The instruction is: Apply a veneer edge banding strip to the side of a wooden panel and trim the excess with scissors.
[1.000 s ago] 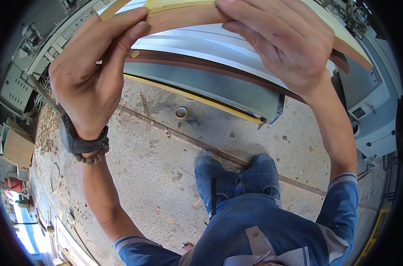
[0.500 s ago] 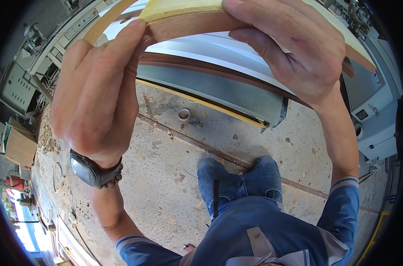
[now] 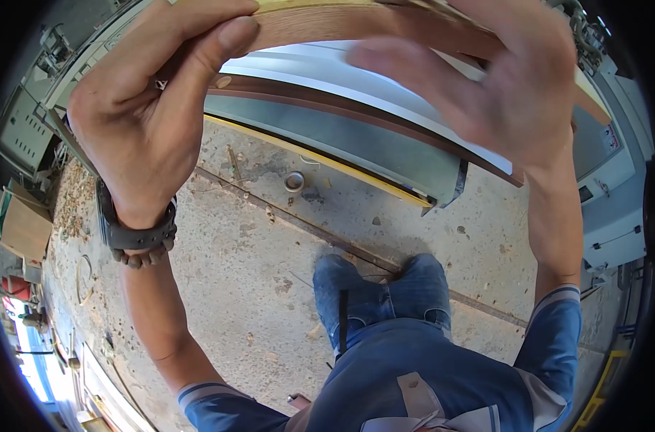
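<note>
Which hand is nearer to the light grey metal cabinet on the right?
Right. In view, the right hand is left of the cabinet; the left hand is farther left.

Brown-edged wooden board (image 3: pixel 309 26), yellow on top

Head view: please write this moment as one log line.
left hand: gripping yellow-topped brown wooden board | right hand: at board, thumb spread, blurred

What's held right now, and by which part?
A wooden board, pinched near its left end by the left hand, thumb below. The right hand is blurred, thumb clear; its finger contact can't be told.
</note>
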`<state>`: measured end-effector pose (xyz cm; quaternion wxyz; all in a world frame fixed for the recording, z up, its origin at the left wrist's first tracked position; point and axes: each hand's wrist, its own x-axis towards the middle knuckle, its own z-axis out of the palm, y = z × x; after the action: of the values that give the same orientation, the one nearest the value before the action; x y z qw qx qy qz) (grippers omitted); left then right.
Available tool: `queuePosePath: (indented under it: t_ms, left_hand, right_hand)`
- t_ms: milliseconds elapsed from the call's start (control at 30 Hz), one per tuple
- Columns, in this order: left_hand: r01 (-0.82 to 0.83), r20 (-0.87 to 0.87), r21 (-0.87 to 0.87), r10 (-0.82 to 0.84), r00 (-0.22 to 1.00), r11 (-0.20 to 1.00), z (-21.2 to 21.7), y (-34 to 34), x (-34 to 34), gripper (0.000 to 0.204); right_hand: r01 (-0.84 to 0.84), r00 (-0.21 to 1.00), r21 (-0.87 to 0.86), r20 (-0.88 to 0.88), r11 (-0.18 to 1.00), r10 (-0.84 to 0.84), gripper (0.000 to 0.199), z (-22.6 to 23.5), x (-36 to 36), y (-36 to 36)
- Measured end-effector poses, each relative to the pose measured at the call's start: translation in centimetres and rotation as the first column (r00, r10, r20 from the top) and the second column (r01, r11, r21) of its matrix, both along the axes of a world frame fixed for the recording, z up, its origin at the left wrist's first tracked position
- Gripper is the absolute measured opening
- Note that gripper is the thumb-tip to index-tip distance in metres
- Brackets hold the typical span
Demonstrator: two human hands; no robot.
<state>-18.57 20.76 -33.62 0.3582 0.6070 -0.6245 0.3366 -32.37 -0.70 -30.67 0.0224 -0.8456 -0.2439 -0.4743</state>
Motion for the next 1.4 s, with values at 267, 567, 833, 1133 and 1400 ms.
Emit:
queuePosePath:
  t_ms: [267,567,833,1133,1400]
  left_hand:
    - [-0.041,0.074,-0.116,0.050,0.996,0.992,-0.7,-0.2,0.2,0.021]
    - [-0.096,0.027,-0.117,0.100,0.995,0.988,0.3,-2.6,-1.8,0.016]
    - [-0.124,-0.039,-0.210,0.119,0.992,0.970,-1.0,-2.6,-0.8,0.021]
    - [-0.226,-0.012,-0.079,0.226,0.974,0.971,0.2,-1.5,-1.1,0.020]
    - [-0.214,-0.031,0.000,0.213,0.976,0.977,0.0,-1.0,-2.8,0.029]
  right_hand:
    - [0.121,0.971,0.017,-0.210,0.992,-0.115,0.021,1.4,-2.6,-3.4]
    - [-0.041,0.999,0.008,0.008,0.999,0.041,0.014,-0.1,1.8,-2.2]
    - [0.169,0.985,-0.090,-0.005,0.981,-0.170,0.017,0.5,-1.1,-6.2]
    - [0.285,0.957,-0.126,0.096,0.950,-0.274,0.040,-1.6,-4.1,-9.5]
    - [0.266,0.945,-0.222,0.251,0.938,-0.209,0.037,-1.6,-4.1,-11.3]
